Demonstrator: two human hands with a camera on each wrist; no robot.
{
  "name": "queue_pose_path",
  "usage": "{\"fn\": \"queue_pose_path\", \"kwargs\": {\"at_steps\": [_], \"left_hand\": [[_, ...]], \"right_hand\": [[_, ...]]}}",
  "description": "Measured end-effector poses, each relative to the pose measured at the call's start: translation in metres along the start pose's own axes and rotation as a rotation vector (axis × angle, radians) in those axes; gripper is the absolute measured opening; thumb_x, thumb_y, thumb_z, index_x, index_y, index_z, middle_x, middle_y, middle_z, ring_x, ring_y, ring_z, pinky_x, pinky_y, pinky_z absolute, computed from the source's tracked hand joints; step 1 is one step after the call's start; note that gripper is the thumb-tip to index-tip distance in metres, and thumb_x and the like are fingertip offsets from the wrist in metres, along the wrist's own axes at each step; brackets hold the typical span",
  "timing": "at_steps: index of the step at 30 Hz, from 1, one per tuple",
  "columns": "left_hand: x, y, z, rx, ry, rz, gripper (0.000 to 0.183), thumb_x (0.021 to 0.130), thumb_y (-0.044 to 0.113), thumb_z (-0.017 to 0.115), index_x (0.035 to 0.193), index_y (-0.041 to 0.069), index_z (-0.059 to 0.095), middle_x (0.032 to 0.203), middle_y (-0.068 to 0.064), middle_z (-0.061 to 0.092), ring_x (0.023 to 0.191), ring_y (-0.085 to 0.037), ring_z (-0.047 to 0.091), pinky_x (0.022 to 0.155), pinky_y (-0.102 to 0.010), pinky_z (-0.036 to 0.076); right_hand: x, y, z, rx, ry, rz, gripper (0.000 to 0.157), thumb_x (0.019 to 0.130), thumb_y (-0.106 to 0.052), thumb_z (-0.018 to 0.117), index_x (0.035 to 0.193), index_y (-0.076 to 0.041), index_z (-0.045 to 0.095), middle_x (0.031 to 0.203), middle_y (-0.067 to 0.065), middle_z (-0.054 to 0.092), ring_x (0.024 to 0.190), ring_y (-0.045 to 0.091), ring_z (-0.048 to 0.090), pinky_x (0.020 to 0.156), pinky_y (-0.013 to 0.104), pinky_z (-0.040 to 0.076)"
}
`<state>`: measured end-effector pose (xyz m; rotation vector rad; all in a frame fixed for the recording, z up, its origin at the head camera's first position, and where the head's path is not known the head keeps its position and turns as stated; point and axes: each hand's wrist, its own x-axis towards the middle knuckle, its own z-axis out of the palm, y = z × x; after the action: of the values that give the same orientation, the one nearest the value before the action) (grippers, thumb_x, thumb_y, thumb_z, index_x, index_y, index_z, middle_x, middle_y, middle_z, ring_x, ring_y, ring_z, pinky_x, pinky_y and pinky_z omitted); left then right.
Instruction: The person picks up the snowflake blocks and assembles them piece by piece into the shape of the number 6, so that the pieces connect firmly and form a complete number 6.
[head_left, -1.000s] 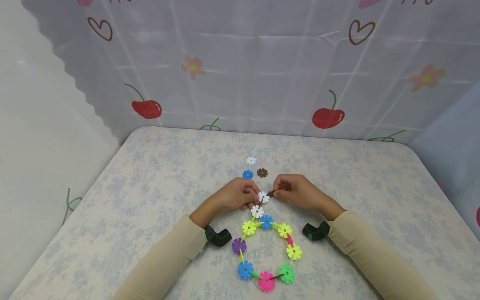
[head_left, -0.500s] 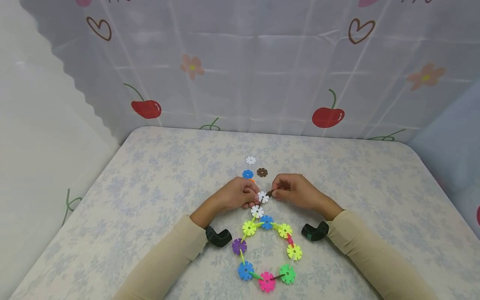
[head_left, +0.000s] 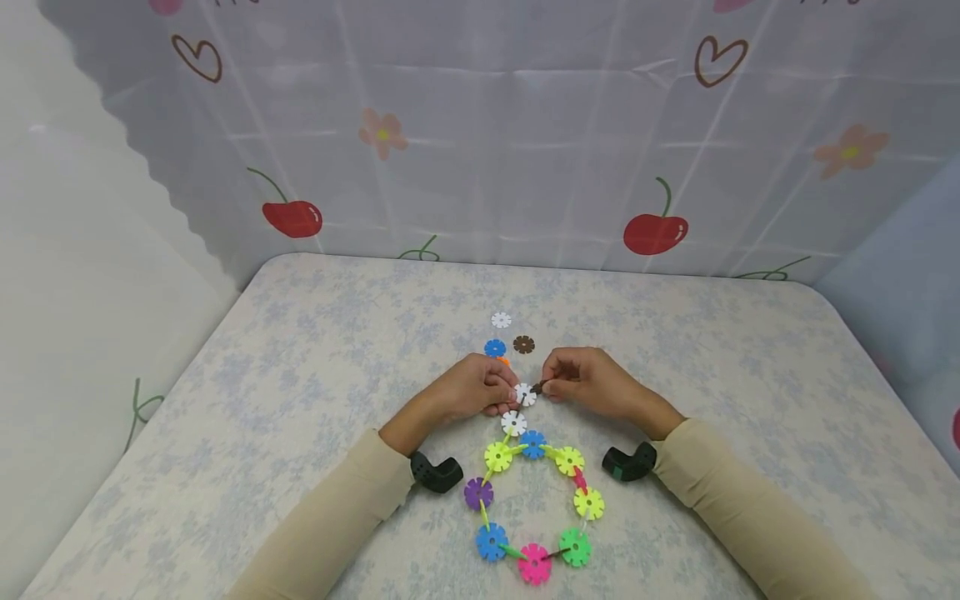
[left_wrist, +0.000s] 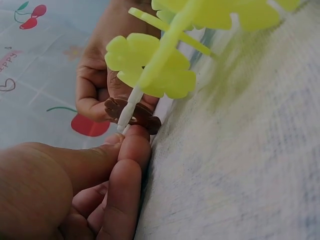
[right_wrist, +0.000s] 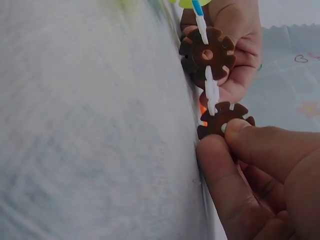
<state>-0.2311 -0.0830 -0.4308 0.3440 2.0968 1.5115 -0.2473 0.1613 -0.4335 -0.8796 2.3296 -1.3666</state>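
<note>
In the head view my left hand (head_left: 474, 387) pinches a white notched plastic disc (head_left: 526, 395) by its left edge, between thumb and fingers. My right hand (head_left: 592, 383) pinches a brown notched disc (right_wrist: 225, 120) between thumb and index finger, up against that white disc. The right wrist view shows the white disc edge-on, its slot meeting the brown disc's rim. Another brown disc (right_wrist: 207, 55) links it to a second white disc (head_left: 513, 423). From there the chain runs to a ring of colourful discs, including a yellow disc (head_left: 498, 457) and a blue disc (head_left: 532, 444).
Loose beyond the hands lie a white disc (head_left: 501, 320), a brown disc (head_left: 523, 344), a blue disc (head_left: 495, 348) and an orange piece (head_left: 504, 362) partly hidden by the left hand. A pink disc (head_left: 535, 564) is at the ring's near side. A printed curtain (head_left: 480, 167) backs the table (head_left: 337, 333).
My right hand has shifted slightly left, bringing the brown disc closer in against the white one. My left hand and the ring stay almost still.
</note>
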Motion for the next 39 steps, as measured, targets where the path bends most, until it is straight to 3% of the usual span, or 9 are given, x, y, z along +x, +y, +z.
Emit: {"fn": "queue_pose_path", "kwargs": {"at_steps": [10, 19, 33, 39], "left_hand": [[-0.0007, 0.0009, -0.0020, -0.028, -0.052, -0.005, 0.020, 0.101, -0.002, 0.059, 0.120, -0.008, 0.063, 0.091, -0.008, 0.073, 0.073, -0.013, 0.066, 0.064, -0.024, 0.053], [-0.0002, 0.0001, -0.0029, -0.038, -0.053, -0.017, 0.020, 0.101, -0.003, 0.058, 0.119, -0.009, 0.063, 0.090, -0.009, 0.073, 0.072, -0.013, 0.066, 0.063, -0.023, 0.052], [-0.0003, 0.0026, -0.0042, -0.058, -0.052, -0.012, 0.018, 0.099, -0.004, 0.061, 0.117, -0.010, 0.063, 0.089, -0.011, 0.073, 0.071, -0.014, 0.066, 0.065, -0.024, 0.054], [-0.0018, -0.0005, -0.0085, -0.037, -0.074, -0.018, 0.017, 0.099, -0.001, 0.062, 0.115, -0.007, 0.064, 0.089, -0.010, 0.074, 0.070, -0.013, 0.066, 0.063, -0.024, 0.054]], "right_hand": [[-0.0037, -0.0005, -0.0014, -0.112, 0.015, -0.051, 0.013, 0.091, 0.000, 0.074, 0.092, -0.011, 0.067, 0.096, -0.002, 0.073, 0.091, 0.015, 0.070, 0.078, 0.030, 0.054], [-0.0029, 0.0023, -0.0004, -0.097, 0.023, -0.045, 0.012, 0.091, 0.000, 0.074, 0.092, -0.011, 0.069, 0.095, 0.000, 0.073, 0.091, 0.017, 0.069, 0.078, 0.030, 0.054], [0.0019, -0.0031, -0.0008, -0.138, 0.032, -0.134, 0.017, 0.087, 0.001, 0.078, 0.089, -0.014, 0.070, 0.091, 0.003, 0.074, 0.082, 0.013, 0.070, 0.072, 0.029, 0.054], [0.0022, -0.0032, 0.0023, -0.150, 0.026, -0.105, 0.016, 0.087, 0.000, 0.079, 0.091, -0.014, 0.070, 0.092, -0.003, 0.074, 0.084, 0.012, 0.070, 0.075, 0.031, 0.055]]}}
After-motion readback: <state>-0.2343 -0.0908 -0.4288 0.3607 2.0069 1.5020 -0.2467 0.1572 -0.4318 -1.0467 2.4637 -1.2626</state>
